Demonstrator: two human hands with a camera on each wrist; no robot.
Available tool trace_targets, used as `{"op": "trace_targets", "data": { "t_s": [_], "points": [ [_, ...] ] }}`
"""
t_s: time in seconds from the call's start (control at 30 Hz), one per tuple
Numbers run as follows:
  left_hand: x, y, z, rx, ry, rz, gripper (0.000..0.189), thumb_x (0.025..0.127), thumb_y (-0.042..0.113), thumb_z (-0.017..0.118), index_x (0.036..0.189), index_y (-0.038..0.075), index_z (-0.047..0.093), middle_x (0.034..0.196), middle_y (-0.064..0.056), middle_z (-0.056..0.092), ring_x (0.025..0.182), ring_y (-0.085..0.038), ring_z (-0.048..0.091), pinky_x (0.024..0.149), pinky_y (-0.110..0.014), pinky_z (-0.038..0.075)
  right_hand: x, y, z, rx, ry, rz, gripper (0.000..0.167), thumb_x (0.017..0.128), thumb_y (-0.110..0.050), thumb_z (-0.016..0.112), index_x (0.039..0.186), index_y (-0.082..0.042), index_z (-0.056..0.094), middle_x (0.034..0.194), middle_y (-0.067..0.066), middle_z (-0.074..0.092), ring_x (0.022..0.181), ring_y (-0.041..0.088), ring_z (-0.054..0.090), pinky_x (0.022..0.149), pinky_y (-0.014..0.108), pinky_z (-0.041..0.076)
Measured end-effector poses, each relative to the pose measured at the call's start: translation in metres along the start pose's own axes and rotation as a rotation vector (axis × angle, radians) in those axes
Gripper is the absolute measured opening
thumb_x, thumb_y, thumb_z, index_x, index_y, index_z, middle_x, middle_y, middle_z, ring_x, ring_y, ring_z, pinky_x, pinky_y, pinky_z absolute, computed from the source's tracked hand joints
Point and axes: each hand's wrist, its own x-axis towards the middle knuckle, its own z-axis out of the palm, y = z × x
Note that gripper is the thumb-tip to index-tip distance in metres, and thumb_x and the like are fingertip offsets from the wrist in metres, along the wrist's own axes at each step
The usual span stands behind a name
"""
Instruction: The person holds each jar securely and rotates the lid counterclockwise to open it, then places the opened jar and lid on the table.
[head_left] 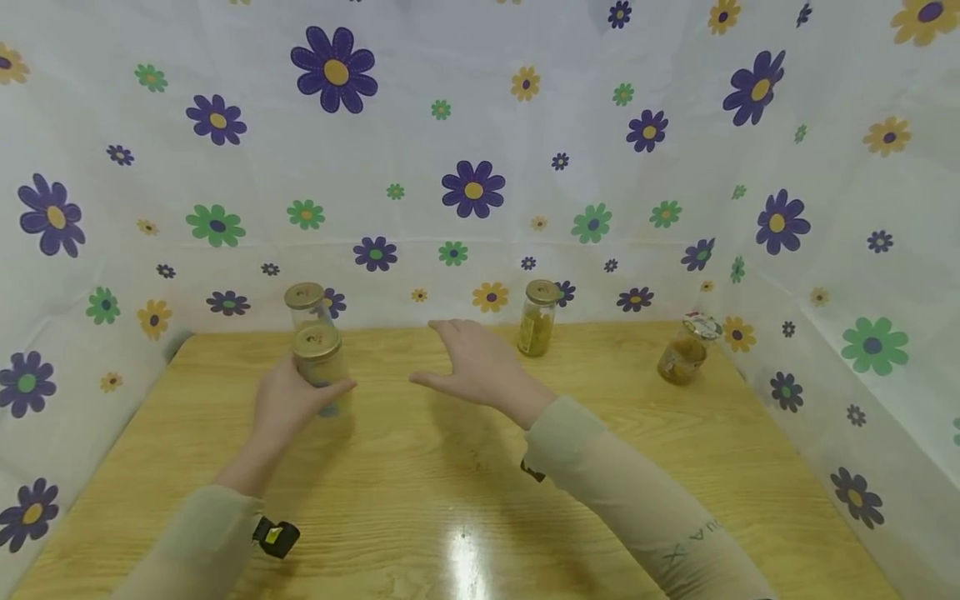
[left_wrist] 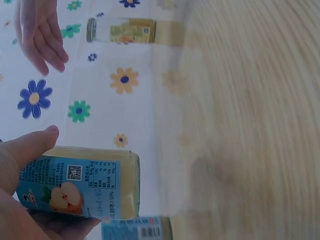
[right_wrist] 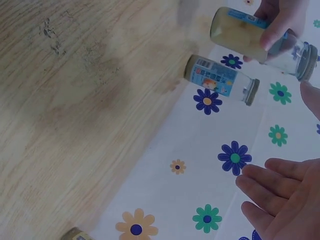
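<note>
The left hand gripped the near jar, thumb to one side and fingers round the other, and held it lid up, clear of the bench, toward the far left corner. The near jar's gold lid was on, and its blue label carried a picture of an apple. Just behind it, by the far edge, the rear jar stood upright, also blue-labelled and partly hidden in the head view.

The right hand held nothing; its thumb and fingers were spread wide above the middle of the bench, apart from every jar. Beyond it, the yellow jar stood upright near the far edge, right of centre. The squat jar stood near the far right corner. A flowered cloth hung behind the far edge.
</note>
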Motion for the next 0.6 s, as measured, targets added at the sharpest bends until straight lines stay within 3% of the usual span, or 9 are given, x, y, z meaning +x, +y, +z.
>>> {"op": "trace_targets", "data": {
  "t_s": [0.37, 0.6],
  "points": [
    [0.004, 0.04, 0.027, -0.028, -0.092, 0.021, 0.082, 0.088, 0.031, 0.088, 0.15, -0.003, 0.047, 0.145, -0.032, 0.06, 0.134, -0.051, 0.059, 0.115, -0.064, 0.048, -0.006, 0.0, -0.012, 0.071, 0.071, 0.005, 0.09, 0.099, -0.065, 0.064, 0.163, -0.006, 0.04, 0.162, 0.014, 0.052, 0.149, 0.034, 0.051, 0.123, 0.05, 0.045],
    [0.007, 0.064, 0.041, -0.073, -0.126, 0.098, 0.079, 0.088, 0.03, 0.088, 0.149, -0.002, 0.049, 0.144, -0.029, 0.063, 0.133, -0.048, 0.062, 0.112, -0.063, 0.05, -0.009, -0.004, -0.021, 0.161, 0.151, -0.019, 0.09, 0.099, -0.06, 0.067, 0.165, -0.009, 0.035, 0.163, 0.009, 0.051, 0.149, 0.031, 0.052, 0.119, 0.05, 0.049]
  ]
}}
